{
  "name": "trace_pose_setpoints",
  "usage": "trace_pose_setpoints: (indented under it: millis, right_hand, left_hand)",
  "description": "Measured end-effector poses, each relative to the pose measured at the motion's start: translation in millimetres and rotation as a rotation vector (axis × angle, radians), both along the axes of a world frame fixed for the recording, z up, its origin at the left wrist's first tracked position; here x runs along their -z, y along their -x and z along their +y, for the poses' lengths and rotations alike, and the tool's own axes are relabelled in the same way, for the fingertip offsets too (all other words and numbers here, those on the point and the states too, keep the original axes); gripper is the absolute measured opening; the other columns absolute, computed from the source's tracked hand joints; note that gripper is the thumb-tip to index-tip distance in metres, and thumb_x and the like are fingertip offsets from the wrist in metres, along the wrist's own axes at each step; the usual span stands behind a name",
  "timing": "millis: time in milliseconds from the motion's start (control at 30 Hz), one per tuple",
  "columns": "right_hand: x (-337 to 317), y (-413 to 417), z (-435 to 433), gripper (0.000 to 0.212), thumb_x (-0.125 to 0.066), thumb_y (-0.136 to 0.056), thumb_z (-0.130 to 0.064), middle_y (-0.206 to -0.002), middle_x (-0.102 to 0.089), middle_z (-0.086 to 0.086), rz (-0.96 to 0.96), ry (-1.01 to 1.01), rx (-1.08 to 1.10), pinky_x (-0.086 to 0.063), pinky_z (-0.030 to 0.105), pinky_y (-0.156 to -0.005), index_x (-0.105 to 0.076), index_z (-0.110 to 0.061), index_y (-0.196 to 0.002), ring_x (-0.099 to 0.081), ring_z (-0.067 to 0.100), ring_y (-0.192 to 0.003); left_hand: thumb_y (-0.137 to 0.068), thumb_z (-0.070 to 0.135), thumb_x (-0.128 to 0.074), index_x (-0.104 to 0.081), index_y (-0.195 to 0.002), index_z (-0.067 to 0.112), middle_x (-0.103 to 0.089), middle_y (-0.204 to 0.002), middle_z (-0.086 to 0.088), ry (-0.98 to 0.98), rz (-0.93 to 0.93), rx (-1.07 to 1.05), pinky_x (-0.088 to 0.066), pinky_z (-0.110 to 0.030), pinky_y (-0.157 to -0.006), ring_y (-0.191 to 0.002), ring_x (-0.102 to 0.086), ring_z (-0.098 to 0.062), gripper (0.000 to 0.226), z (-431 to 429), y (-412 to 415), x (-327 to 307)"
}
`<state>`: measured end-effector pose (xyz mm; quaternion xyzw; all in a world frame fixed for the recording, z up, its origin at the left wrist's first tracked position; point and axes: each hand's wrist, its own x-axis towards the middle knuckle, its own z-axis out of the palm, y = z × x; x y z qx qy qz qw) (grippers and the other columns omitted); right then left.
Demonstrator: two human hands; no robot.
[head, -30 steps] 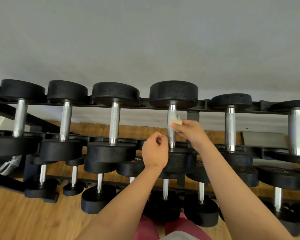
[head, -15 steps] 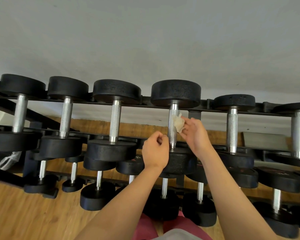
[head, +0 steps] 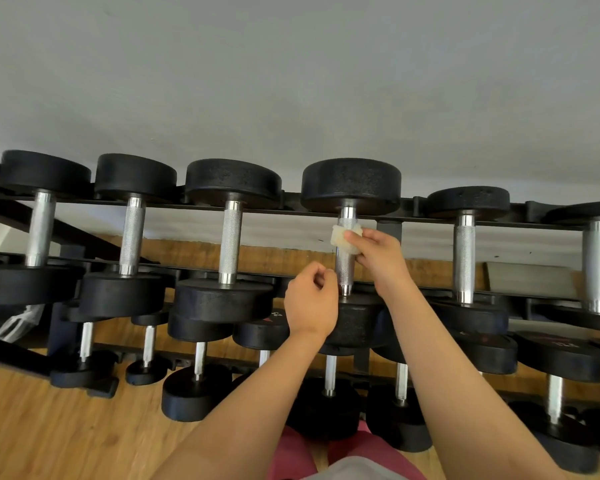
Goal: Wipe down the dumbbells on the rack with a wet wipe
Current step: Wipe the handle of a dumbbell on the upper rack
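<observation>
The right hand (head: pixel 378 259) pinches a crumpled, off-white wet wipe (head: pixel 343 239) between thumb and fingertips and presses it against the upper part of a knurled steel handle (head: pixel 344 271). That handle belongs to a dumbbell (head: pixel 352 185) with round, pebbled black rubber heads, which lies across the top tier of the black metal rack (head: pixel 291 212). The left hand (head: pixel 310 303) is clenched in a loose fist just beside the handle's lower end and holds nothing that shows; whether it touches the steel cannot be told. The top tier holds a row of similar dumbbells side by side, each with a bright cylindrical grip. Below them the rack carries smaller dumbbells with thinner, smooth shafts. The rack stands on a wooden plank floor (head: pixel 32 431) against a matte grey wall (head: pixel 291 81).
</observation>
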<state>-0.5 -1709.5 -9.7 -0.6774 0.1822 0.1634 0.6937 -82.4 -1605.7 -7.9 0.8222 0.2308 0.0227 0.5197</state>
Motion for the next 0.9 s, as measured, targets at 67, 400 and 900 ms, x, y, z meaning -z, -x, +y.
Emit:
trace_pose_setpoints:
  millis: [67,400,900]
  right_hand:
    - [-0.3,-3.9,3.3,0.024,-0.071,-0.087,-0.020,-0.106,-0.070,0.004,-0.002,0.009,0.027,-0.052,0.033,-0.095,-0.066,-0.011,-0.109,-0.066,0.016,-0.101]
    - [5.2,6.0,-4.3,0.010,-0.069,-0.089,-0.018,-0.082,-0.072,0.001,-0.145,0.148,0.093,-0.055,0.038,-0.087,-0.070,-0.018,-0.079,-0.067,0.013,-0.082]
    - [5.0,0.4,1.5,0.013,-0.073,-0.085,-0.019,-0.092,-0.071,-0.004,-0.166,0.083,-0.081,-0.051,0.012,-0.071,-0.067,-0.019,-0.096,-0.067,0.004,-0.084]
  left_hand:
    - [-0.095,0.018,-0.053,-0.058,-0.073,0.009,-0.063,-0.069,-0.007,0.005,-0.002,0.001,-0.040,-0.012,-0.058,-0.068,-0.056,-0.016,0.025,0.2,-0.2,0.6]
    - [-0.095,0.019,-0.053,-0.058,-0.073,0.009,-0.063,-0.068,-0.006,0.011,-0.005,0.001,-0.040,-0.010,-0.058,-0.068,-0.056,-0.015,0.024,0.2,0.5,0.4]
    - [-0.096,0.019,-0.053,-0.060,-0.076,0.009,-0.065,-0.072,-0.008,0.007,0.012,0.005,-0.045,-0.022,-0.063,-0.070,-0.060,-0.021,0.024,-0.1,0.2,-0.5]
